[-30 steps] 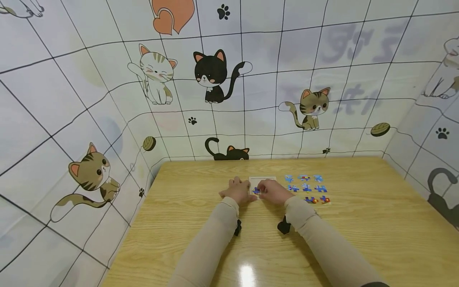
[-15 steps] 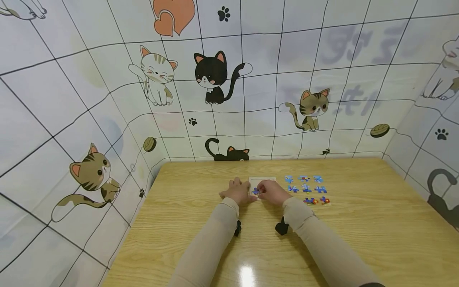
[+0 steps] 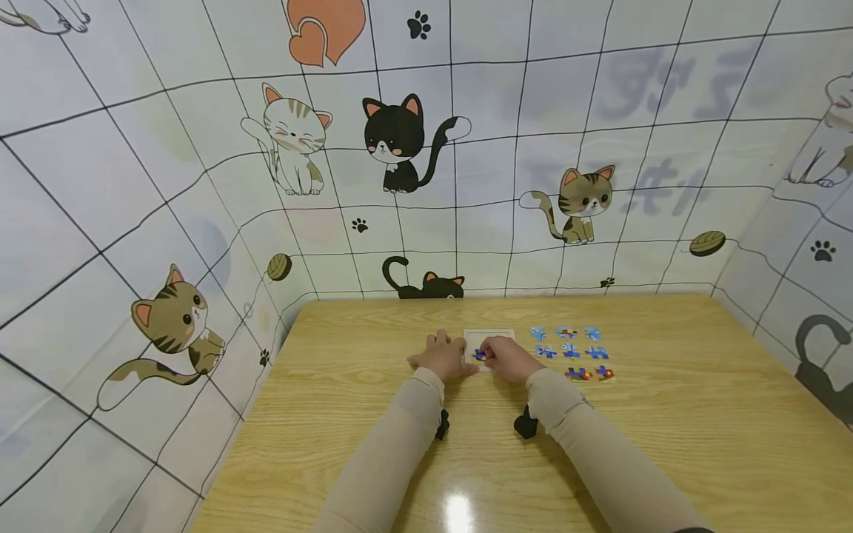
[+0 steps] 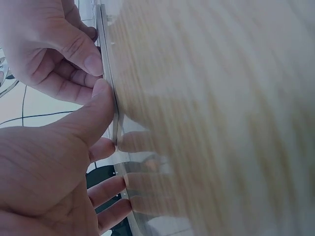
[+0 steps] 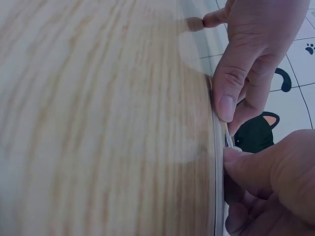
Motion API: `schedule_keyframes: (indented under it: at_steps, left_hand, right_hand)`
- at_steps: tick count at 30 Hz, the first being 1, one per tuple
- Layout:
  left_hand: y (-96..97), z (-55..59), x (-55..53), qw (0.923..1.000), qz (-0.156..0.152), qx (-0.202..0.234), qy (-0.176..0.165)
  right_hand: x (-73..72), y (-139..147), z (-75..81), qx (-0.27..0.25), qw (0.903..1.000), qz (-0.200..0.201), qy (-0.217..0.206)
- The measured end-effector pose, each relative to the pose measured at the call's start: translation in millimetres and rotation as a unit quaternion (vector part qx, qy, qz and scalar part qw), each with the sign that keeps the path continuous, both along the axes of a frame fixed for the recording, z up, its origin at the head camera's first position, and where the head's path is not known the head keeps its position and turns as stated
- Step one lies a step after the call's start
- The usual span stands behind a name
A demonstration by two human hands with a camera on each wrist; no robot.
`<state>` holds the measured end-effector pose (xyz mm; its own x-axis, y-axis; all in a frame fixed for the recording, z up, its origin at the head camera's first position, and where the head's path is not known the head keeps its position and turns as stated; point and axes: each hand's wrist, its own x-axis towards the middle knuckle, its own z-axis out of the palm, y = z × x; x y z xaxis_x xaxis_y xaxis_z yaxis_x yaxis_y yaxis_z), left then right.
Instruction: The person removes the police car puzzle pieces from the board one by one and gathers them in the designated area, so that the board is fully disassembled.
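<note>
My right hand [image 3: 512,360] pinches a small blue jigsaw piece [image 3: 479,355] between thumb and fingertips, over a pale flat puzzle tray [image 3: 489,332]. To its left, my left hand [image 3: 440,357] lies with fingers spread, its thumb at the tray's near edge and other fingers along the left side. From the left wrist view, the thumb of the left hand [image 4: 54,162] touches the thin tray edge [image 4: 109,73], and its other fingertips rest on the table. Low in the right wrist view, the right hand [image 5: 275,172] hides most of the piece.
Several loose jigsaw pieces [image 3: 569,349] lie in rows right of the tray, blue ones behind and red-and-blue ones nearer. The wooden table [image 3: 640,444] meets a cat-print cloth wall [image 3: 486,222] behind. Dark wrist-camera mounts [image 3: 526,423] hang below the wrists.
The pinched piece has shifted slightly right and turned a little over the tray, with small movements of my right fingers. My left hand stays in place at the tray.
</note>
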<state>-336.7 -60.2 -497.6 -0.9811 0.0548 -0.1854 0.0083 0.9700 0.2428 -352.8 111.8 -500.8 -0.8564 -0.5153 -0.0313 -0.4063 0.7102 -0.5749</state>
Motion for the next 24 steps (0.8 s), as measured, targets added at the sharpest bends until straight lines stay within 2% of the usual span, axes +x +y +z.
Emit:
schedule_keyframes:
  at_steps: [14, 18, 24]
  left_hand:
    - [0.1, 7.2, 9.4, 0.9999, 0.0, -0.001, 0.01]
    - [-0.2, 6.3, 9.3, 0.9999, -0.001, -0.006, 0.01]
    - [0.1, 7.8, 10.2, 0.9999, -0.008, -0.01, 0.01]
  right_hand:
    - [3.3, 1.4, -1.1, -0.001, 0.9997, -0.019, 0.015]
    - [6.0, 14.7, 2.5, -0.012, 0.9996, -0.015, 0.023]
    - [8.1, 50.7, 10.1, -0.023, 0.9993, -0.008, 0.028]
